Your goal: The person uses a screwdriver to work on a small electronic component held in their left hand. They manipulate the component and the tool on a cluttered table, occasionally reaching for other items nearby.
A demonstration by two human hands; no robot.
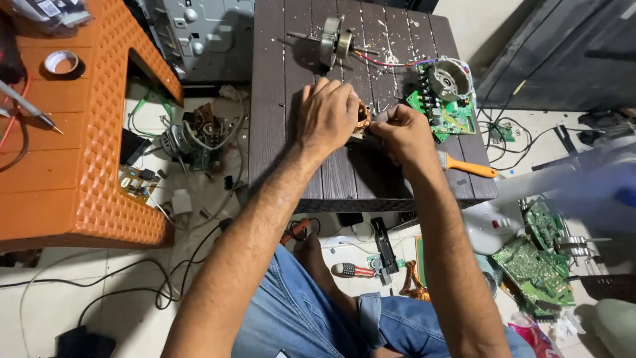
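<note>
Hands | left (326, 114) clenched over copper coil (364, 117) | right (401, 134) pinching its edge

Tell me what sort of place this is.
Likely a small electronics or fan-motor repair shop. Both hands, left hand and right hand, work on a copper coil at a dark table, with a circuit board, motor and loose boards on the floor.

Your left hand (326, 114) covers a copper-wound motor coil (362, 118) on the dark slatted table (278, 119), while your right hand (404, 136) pinches at its edge. An orange-handled tool (467, 166) lies just beside your right wrist, a green circuit board (445, 109) beyond.
</note>
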